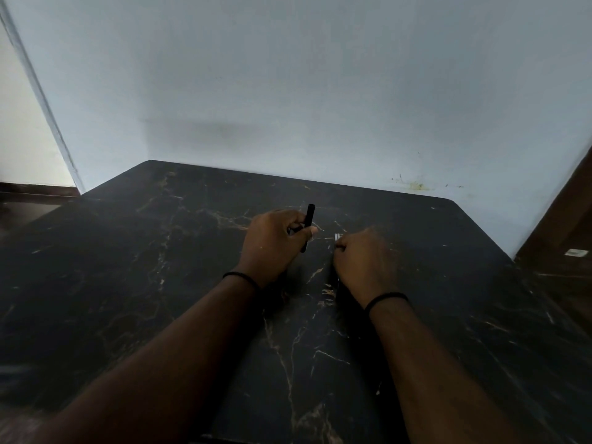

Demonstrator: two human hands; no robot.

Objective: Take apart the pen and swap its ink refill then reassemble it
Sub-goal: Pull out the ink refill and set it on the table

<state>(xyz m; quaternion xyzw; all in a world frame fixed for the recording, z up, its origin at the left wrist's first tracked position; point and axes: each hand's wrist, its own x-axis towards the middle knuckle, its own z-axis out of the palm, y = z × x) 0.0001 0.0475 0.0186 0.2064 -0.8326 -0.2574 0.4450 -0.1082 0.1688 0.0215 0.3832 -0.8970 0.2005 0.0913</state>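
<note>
Left hand [272, 241]: fingers curled around 1 black pen barrel [308, 226], held upright; right hand [362, 261]: fingers curled, pinching small pale items [337, 237], unidentifiable, over dark marble table [128, 267].

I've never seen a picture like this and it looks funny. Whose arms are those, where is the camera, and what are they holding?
The camera sits on a person's head, looking down, so you see their own two arms. They work at a dark table by a pale wall. The left hand grips a black pen, standing nearly upright. The right hand has curled fingers at something small and pale, too tiny to name. Each wrist wears a thin black band.
</note>
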